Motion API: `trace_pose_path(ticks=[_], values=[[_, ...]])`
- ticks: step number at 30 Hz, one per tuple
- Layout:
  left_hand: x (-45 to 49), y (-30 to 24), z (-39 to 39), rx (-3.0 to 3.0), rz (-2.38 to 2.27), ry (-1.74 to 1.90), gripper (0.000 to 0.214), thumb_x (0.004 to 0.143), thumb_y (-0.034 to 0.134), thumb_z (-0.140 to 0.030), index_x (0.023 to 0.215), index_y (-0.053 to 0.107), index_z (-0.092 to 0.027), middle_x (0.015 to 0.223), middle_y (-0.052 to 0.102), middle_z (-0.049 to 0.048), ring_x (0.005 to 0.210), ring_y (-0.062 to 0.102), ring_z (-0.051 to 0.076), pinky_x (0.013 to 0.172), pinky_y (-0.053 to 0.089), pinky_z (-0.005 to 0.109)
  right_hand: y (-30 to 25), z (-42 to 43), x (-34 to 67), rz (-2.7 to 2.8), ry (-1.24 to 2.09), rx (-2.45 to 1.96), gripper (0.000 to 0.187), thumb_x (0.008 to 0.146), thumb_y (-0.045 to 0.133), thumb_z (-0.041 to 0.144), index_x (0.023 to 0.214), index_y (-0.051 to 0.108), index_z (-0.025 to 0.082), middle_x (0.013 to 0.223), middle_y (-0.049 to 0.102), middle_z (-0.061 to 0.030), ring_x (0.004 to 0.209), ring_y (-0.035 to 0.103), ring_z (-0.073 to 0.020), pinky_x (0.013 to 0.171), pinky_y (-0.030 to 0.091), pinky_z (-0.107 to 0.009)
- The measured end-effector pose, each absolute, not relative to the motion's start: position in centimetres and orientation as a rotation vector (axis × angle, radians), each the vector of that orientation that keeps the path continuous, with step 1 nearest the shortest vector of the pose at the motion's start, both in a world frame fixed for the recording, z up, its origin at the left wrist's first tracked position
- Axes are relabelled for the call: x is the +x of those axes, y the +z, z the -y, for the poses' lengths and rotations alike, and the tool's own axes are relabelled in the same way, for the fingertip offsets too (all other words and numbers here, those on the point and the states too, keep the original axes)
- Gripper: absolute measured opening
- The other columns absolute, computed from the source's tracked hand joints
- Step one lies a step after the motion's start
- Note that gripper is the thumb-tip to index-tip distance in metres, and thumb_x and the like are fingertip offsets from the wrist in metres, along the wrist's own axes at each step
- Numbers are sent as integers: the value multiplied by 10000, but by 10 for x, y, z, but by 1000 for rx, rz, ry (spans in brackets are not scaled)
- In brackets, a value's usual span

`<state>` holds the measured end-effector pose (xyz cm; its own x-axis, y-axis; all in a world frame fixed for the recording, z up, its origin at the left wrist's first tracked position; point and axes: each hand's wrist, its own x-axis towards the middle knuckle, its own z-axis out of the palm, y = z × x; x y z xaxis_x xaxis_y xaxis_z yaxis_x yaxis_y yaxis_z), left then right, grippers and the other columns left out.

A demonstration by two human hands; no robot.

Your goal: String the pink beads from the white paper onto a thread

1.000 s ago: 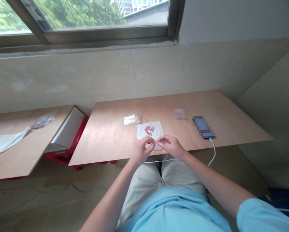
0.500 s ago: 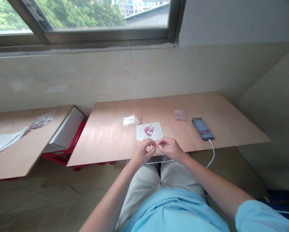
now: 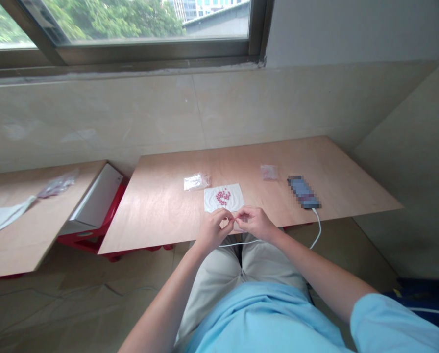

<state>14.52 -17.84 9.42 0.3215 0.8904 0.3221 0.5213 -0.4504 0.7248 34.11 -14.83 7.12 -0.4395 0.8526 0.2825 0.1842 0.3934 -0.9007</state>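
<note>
My left hand (image 3: 215,227) and my right hand (image 3: 255,222) meet fingertip to fingertip over the near edge of the wooden board (image 3: 160,206). Both are pinched shut on something very small that I cannot make out. Just beyond them lies a white sheet (image 3: 223,197) with a cluster of small pink-red beads (image 3: 222,196) on it. A clear plastic bag (image 3: 195,182) lies left of the sheet, a small pinkish bag (image 3: 268,171) to its right.
A phone (image 3: 303,191) lies on the board's right part, its white cable (image 3: 318,228) hanging off the front edge across my lap. A second board (image 3: 39,215) at left holds a white cloth (image 3: 1,219) and a bag. A white and red box (image 3: 98,201) stands between the boards.
My hands have drawn slightly closer together and stay pinched in front of the sheet. The camera has shifted a little, so everything sits slightly left.
</note>
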Motion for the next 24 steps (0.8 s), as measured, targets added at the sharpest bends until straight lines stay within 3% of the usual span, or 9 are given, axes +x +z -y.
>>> trace_pose_path(ticks=[24], values=[[131,110,172,2015,-1372,1025,122,948,555,-257,872,633,-200,872,675,37,821,626,179,754,467,292,75,124,365,1827,1075,-978,99,848,641,244,812,703,176,761,667,-7,664,552,-128,615,423,-246]])
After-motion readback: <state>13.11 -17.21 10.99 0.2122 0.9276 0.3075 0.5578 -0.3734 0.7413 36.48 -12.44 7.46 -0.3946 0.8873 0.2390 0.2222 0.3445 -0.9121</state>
